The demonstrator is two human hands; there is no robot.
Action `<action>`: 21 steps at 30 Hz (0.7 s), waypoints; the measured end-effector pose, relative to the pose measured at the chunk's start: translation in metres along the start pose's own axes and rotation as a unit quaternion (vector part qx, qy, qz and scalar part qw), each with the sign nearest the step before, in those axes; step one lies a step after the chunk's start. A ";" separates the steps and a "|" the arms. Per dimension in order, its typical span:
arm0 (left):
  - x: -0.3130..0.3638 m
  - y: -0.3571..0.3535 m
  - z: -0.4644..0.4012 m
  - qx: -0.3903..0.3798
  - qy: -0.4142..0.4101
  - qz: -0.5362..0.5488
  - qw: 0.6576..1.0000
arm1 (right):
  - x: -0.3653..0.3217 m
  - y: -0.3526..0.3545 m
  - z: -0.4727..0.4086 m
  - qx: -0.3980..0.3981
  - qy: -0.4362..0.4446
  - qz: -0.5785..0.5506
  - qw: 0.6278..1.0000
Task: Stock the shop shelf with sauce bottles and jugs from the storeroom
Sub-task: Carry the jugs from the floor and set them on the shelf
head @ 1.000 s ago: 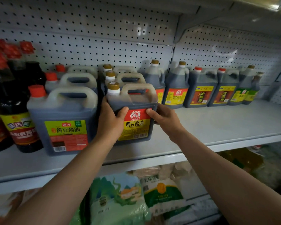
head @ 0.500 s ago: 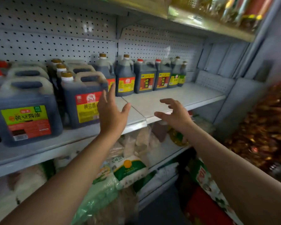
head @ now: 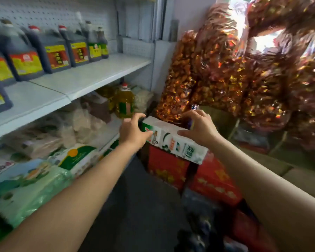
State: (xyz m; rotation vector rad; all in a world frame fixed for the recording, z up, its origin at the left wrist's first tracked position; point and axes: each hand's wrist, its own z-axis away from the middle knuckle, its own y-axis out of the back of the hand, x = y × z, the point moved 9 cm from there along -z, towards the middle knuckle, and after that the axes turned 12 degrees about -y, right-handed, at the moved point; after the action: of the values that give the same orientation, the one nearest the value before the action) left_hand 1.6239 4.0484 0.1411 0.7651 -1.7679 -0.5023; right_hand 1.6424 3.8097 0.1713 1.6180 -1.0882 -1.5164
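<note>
Shelf (head: pixel 91 73): sauce jugs (head: pixel 57 51) are ranked against the pegboard, labels outward, front boards kept bare, likely for more stock. White carton (head: pixel 175 142) is perched on red boxes (head: pixel 171 170). Left hand (head: pixel 133 132) and right hand (head: pixel 198 128) are curled around its ends; firm hold cannot be confirmed.

On view are 7 dark sauce jugs (head: pixel 26 53), 1 oil bottle (head: pixel 124 101) and 2 hands (head: pixel 133 132).
</note>
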 end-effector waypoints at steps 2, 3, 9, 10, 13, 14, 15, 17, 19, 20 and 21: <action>0.021 -0.035 0.011 -0.041 -0.017 0.004 0.999 | 0.039 0.009 0.022 0.008 -0.039 0.011 0.999; 0.035 -0.056 0.016 -0.066 -0.031 0.008 0.997 | 0.064 0.016 0.035 0.016 -0.068 0.013 0.997; 0.078 -0.124 0.029 -0.139 -0.089 0.030 0.986 | 0.139 0.036 0.084 0.038 -0.162 0.019 0.986; 0.083 -0.136 0.031 -0.156 -0.095 0.035 0.983 | 0.152 0.036 0.093 0.039 -0.185 0.019 0.982; 0.091 -0.170 0.040 -0.207 -0.106 0.047 0.971 | 0.185 0.026 0.117 0.033 -0.245 0.014 0.969; 0.092 -0.182 0.044 -0.224 -0.109 0.050 0.967 | 0.194 0.021 0.125 0.035 -0.259 0.012 0.965; 0.092 -0.194 0.050 -0.241 -0.111 0.053 0.963 | 0.203 0.014 0.132 0.036 -0.273 0.008 0.961; 0.085 -0.216 0.068 -0.271 -0.106 0.054 0.955 | 0.222 -0.008 0.150 0.026 -0.301 -0.008 0.953; 0.075 -0.235 0.091 -0.301 -0.101 0.051 0.947 | 0.241 -0.035 0.173 0.010 -0.331 -0.030 0.943; 0.069 -0.245 0.103 -0.317 -0.099 0.051 0.942 | 0.251 -0.050 0.186 0.004 -0.345 -0.038 0.938; 0.061 -0.255 0.114 -0.332 -0.096 0.052 0.937 | 0.261 -0.064 0.198 -0.003 -0.355 -0.042 0.934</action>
State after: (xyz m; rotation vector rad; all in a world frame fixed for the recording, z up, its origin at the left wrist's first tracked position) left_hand 1.5673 3.8221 -0.0241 0.1465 -1.6440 -1.0587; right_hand 1.4501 3.6180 -0.0229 1.1227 -1.3816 -2.2464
